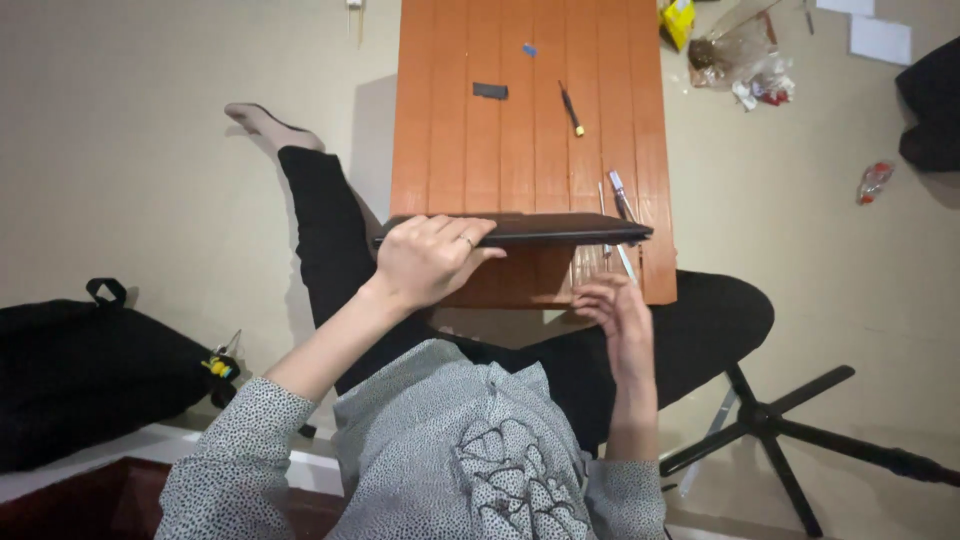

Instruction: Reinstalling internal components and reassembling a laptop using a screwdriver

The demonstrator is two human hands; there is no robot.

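Laptop (560,230): edge-on, long axis left–right on table (440,120)
Left hand (430,258): clasps its left end
Right hand (618,310): loose, empty, just below

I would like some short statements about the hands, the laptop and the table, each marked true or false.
1. The left hand grips the closed black laptop at its left end. True.
2. The right hand holds the screwdriver. False: the screwdriver lies alone further up the table; the right hand holds nothing that can be seen.
3. The laptop is open, with its screen lit. False: it is closed, seen edge-on above the table.
4. A small black rectangular part lies on the orange-brown table. True.
5. A black bag lies on the floor at the person's left. True.
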